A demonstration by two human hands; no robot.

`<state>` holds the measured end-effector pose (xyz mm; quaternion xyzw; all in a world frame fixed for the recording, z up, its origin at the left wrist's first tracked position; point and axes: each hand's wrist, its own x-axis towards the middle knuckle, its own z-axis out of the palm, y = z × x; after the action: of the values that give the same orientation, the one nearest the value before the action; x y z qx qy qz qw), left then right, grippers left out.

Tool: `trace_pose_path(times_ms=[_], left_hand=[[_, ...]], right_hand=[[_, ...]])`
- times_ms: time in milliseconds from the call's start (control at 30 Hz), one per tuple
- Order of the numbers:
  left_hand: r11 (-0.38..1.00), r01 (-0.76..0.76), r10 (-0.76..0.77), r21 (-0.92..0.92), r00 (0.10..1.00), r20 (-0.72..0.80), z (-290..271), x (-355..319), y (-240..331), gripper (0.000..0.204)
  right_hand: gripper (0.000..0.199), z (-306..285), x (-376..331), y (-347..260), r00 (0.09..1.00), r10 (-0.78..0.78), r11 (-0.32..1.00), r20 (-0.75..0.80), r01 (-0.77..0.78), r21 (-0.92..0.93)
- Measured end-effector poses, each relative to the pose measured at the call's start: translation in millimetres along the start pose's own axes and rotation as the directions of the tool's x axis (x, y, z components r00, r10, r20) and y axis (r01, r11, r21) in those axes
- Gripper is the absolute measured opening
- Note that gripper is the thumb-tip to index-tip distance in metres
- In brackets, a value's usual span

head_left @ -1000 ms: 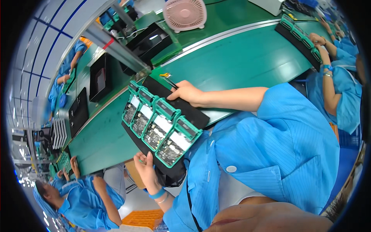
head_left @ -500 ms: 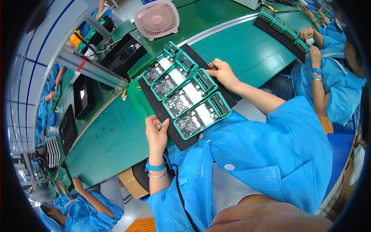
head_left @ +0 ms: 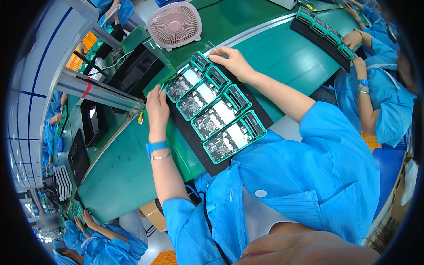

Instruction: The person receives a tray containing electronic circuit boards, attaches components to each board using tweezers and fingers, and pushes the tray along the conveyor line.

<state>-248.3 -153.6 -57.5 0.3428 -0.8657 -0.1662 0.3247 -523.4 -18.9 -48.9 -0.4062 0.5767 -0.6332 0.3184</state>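
Several green frames with dark circuit boards and white panels point(head_left: 225, 110) stand in a row on a black mat point(head_left: 261, 106). Each has an upright dark module at its right side. My right hand point(head_left: 234, 64) is closed on thin tweezers point(head_left: 212, 45), beside the far end of the row; their tips are faint. At the far left corner of the mat, my left hand point(head_left: 157, 108) has its fingers pressed together next to the farthest frame. A small greenish bit shows at its fingertips, too small to name.
A pink fan point(head_left: 174, 26) stands beyond the row, near a black screen point(head_left: 134, 66) and a metal post point(head_left: 110, 88). To the right, a co-worker's hands point(head_left: 352, 39) work at another black mat point(head_left: 316, 46) with similar green frames. More people sit at lower left.
My left hand has moved from the near left side of the mat to its far left corner. My right hand has moved farther away and left with the tweezers.
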Motion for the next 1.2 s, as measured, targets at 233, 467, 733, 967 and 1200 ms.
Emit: trace_pose_path(times_ms=[233,467,733,967,1200], left_hand=[[0.999,-0.04,0.04,0.012,0.999,0.034,34,12,-6,0.028],[0.999,-0.019,0.019,-0.029,1.0,0.015,30,14,-9,0.026],[0.995,-0.096,0.096,0.009,0.99,-0.1,22,15,-2,0.02],[0.982,-0.129,0.142,0.138,0.986,-0.087,20,14,3,0.022],[0.967,-0.194,0.212,0.166,0.973,-0.094,21,14,0,0.025]], right_hand=[[0.04,11,1,13,1.0,-0.029,1.0,-0.008,0.029,-0.007],[0.038,0,20,-4,0.99,-0.133,0.928,-0.051,0.106,-0.358],[0.023,16,54,-31,0.808,-0.477,0.46,0.347,0.566,-0.684],[0.019,46,74,-30,0.735,-0.388,0.318,0.555,0.673,-0.668],[0.02,60,81,-27,0.712,-0.323,0.312,0.624,0.702,-0.64]])
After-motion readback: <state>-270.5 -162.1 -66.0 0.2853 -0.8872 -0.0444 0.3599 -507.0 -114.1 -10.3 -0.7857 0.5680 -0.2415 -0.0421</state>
